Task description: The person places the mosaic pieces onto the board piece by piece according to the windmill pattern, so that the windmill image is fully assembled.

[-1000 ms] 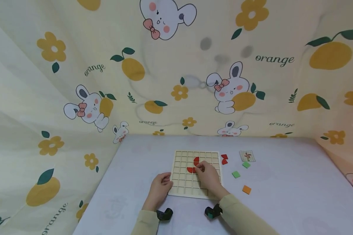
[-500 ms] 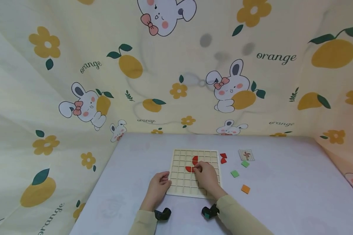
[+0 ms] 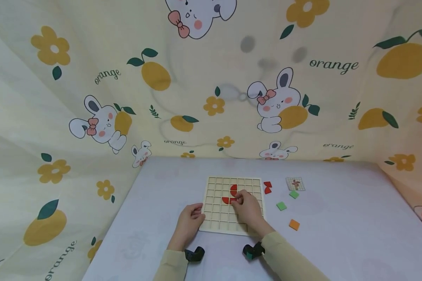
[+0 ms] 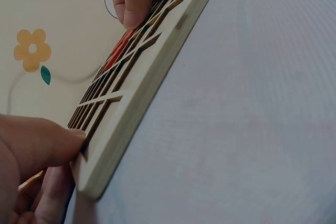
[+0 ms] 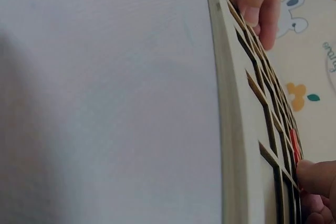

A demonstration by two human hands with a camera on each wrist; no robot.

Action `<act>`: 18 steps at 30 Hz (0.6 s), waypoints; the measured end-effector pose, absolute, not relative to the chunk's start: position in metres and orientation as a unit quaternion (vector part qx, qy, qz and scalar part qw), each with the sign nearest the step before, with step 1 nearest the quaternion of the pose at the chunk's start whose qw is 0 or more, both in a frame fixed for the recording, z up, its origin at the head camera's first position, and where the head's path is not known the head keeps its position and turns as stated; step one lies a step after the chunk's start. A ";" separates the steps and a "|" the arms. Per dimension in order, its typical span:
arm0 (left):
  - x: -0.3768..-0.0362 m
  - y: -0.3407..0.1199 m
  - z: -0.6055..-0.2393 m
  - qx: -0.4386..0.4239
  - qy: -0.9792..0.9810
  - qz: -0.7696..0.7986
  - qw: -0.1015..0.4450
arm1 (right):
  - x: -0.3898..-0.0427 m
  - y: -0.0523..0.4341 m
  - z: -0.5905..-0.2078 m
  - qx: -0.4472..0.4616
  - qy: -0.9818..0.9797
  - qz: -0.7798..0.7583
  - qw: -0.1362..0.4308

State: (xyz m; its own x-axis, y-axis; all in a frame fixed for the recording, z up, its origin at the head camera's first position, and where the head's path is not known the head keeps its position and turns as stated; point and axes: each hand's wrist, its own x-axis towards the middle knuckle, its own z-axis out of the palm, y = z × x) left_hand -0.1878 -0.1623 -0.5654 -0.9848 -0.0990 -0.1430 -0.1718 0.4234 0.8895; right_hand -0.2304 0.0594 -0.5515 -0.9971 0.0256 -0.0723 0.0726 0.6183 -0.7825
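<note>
A pale wooden grid board (image 3: 214, 218) with raised square cells lies flat on the table. My left hand (image 3: 190, 222) grips its left edge, thumb over the rim and fingers curled at the side. Red pieces sit in cells near the middle: a half-disc shape (image 3: 233, 190) made of quarter-rounds and, below it, a red quarter-round (image 3: 225, 200). Beside that one, my right hand (image 3: 249, 210) pinches a red piece (image 3: 233, 200) at its cell, thumb and forefinger right on it. The right hand hides part of this piece and the cells behind it.
Right of the board lie two loose red pieces (image 3: 267, 187), green square tiles (image 3: 281, 205) and an orange square tile (image 3: 294, 224). A small pattern card (image 3: 295, 184) lies farther back. A printed cloth (image 3: 204, 78) hangs behind the table (image 3: 337, 218).
The head view has shifted slightly. My right thumb and forefinger stay at the red piece with only slight motion, and the left hand keeps its grip on the board.
</note>
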 end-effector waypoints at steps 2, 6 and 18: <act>-0.188 -0.163 -0.566 -0.076 0.843 0.532 0.033 | -0.231 0.060 -0.552 0.030 0.899 -0.436 0.031; -0.188 -0.162 -0.567 -0.073 0.842 0.533 0.032 | -0.231 0.060 -0.552 0.028 0.902 -0.431 0.027; -0.190 -0.163 -0.569 -0.073 0.845 0.530 0.031 | -0.232 0.057 -0.554 0.034 0.906 -0.421 0.025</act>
